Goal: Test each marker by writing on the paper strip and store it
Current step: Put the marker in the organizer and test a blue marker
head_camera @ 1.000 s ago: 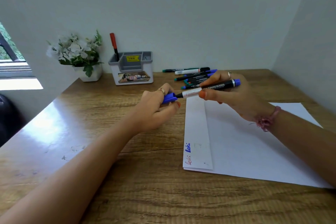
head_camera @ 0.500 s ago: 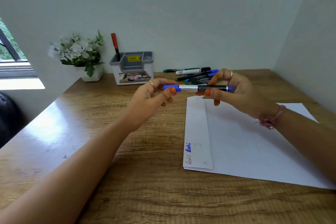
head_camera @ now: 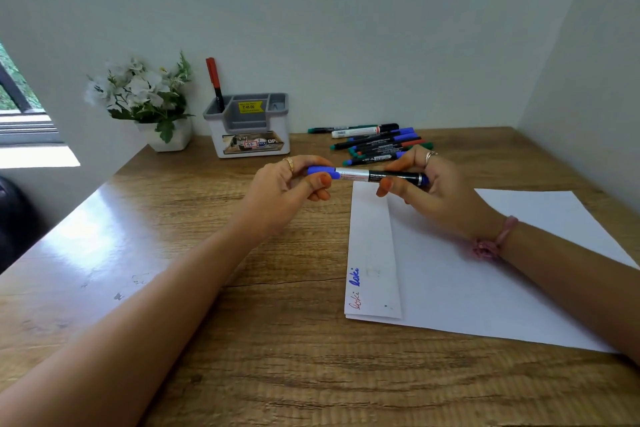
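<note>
The blue marker point(head_camera: 369, 176) lies level between both hands, left hand point(head_camera: 287, 192) pinching its cap, right hand point(head_camera: 433, 191) gripping its barrel.

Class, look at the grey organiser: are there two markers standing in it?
No. Only one red marker stands in the organiser; the others lie on the table.

Wooden table point(head_camera: 284, 340): white paper sheet point(head_camera: 502, 284) at 4 o'clock, folded paper strip point(head_camera: 372, 246) on its left edge. Blue-capped black marker point(head_camera: 372, 176) held level above strip's far end, left hand point(head_camera: 287, 191) at cap, right hand point(head_camera: 436, 191) at barrel. Loose marker pile point(head_camera: 375, 142) at 1 o'clock. Grey-and-white plastic organiser point(head_camera: 249, 130) at 11 o'clock (red-capped marker point(head_camera: 214, 83) in left compartment); white pot of white flowers point(head_camera: 152, 104) to its left.
</note>
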The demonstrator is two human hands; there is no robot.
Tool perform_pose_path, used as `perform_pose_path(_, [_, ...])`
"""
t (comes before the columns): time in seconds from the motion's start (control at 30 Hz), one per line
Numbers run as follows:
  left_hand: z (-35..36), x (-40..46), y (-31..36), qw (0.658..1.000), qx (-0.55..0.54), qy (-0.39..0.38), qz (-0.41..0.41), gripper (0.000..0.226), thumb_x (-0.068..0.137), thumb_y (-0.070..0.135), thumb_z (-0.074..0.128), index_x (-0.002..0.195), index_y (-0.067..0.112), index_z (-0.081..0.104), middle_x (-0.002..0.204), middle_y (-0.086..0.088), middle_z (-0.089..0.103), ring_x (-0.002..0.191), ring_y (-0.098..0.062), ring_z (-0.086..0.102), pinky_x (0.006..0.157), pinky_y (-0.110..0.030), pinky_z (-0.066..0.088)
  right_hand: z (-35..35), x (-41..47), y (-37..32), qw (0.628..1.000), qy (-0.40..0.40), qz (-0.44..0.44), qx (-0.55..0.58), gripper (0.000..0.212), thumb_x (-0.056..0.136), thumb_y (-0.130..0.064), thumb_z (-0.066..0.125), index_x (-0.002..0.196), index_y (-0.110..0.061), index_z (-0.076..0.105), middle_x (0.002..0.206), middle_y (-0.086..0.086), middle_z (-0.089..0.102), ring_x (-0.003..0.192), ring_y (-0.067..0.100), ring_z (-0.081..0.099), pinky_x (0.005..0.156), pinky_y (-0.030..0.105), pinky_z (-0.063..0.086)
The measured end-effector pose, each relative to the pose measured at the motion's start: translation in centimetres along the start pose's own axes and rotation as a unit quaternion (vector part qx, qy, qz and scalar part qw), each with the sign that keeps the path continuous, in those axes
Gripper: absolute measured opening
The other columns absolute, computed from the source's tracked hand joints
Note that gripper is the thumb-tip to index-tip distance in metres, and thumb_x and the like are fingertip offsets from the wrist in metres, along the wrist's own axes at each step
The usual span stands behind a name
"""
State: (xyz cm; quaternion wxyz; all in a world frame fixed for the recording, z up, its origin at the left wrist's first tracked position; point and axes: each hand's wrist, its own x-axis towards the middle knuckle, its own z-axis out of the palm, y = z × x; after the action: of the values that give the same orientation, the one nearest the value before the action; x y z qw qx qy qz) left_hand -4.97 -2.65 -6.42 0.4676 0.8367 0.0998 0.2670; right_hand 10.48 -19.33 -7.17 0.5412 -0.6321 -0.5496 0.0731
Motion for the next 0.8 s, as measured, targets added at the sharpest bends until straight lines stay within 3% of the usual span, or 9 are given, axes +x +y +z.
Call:
perform_pose_path(0.1, [-0.03,-0.02,0.07,1.000,0.001,-0.001,0.007,0.019,0.089,0.013,0.058,0.104,0.024,0.060,0.080,0.001,0.070,0.073,-0.001,0.067,0.071,-0.011,0.051,-0.03,-0.04,-0.02,1.000,-0.019,0.002,-0.001,0.012,0.086,-0.001,0.059,0.096,0.000,0.053,0.080,0.002,0.067,0.061,-0.008,0.058,0.061,0.004,0.040])
perform_pose_path(0.33, [0.02,-0.16,0.13,0.999,0.034,-0.007,0.017,0.019,0.089,0.015,0.057,0.101,0.030,0.058,0.077,0.007,0.069,0.073,0.002,0.066,0.070,-0.007,0.047,-0.04,-0.12,-0.01,1.000,-0.028,0.007,0.000,0.007,0.090,-0.006,0.057,0.090,-0.012,0.053,0.075,0.003,0.066,0.056,-0.005,0.056,0.058,0.007,0.038])
perform_pose_path(0.5, [0.10,-0.24,0.11,0.998,0.055,0.000,0.031,0.020,0.090,0.013,0.057,0.106,0.024,0.059,0.076,0.007,0.069,0.071,0.001,0.066,0.070,-0.009,0.049,-0.19,-0.08,0.54,0.999,-0.047,0.003,-0.019,0.005,0.088,-0.025,0.054,0.087,-0.020,0.053,0.067,-0.012,0.066,0.072,0.002,0.059,0.079,0.023,0.043])
perform_pose_path(0.6, [0.23,-0.40,0.09,0.999,0.038,-0.002,0.021,0.020,0.090,0.013,0.056,0.109,0.018,0.060,0.074,0.006,0.068,0.068,0.001,0.065,0.066,-0.008,0.048,-0.24,-0.03,0.36,0.998,-0.053,-0.018,-0.025,0.003,0.088,-0.023,0.052,0.087,-0.020,0.054,0.065,-0.016,0.062,0.065,0.003,0.056,0.069,0.015,0.043])
perform_pose_path(0.67, [0.33,-0.40,0.08,0.999,0.030,-0.016,0.010,0.019,0.090,0.014,0.055,0.109,0.015,0.061,0.075,0.005,0.067,0.066,0.000,0.065,0.064,-0.010,0.049,-0.33,-0.09,0.21,0.996,-0.054,-0.037,-0.057,0.013,0.088,-0.021,0.053,0.094,-0.011,0.058,0.070,-0.023,0.061,0.063,0.003,0.056,0.064,0.011,0.041])
perform_pose_path(0.8, [0.33,-0.36,0.09,0.999,0.041,-0.035,0.002,0.011,0.091,0.020,0.053,0.099,0.024,0.059,0.073,0.007,0.066,0.061,0.001,0.062,0.061,-0.010,0.048,-0.29,-0.11,0.13,0.987,-0.041,-0.080,-0.132,0.021,0.087,-0.018,0.054,0.103,-0.007,0.063,0.070,-0.022,0.057,0.059,0.000,0.054,0.056,0.007,0.037])
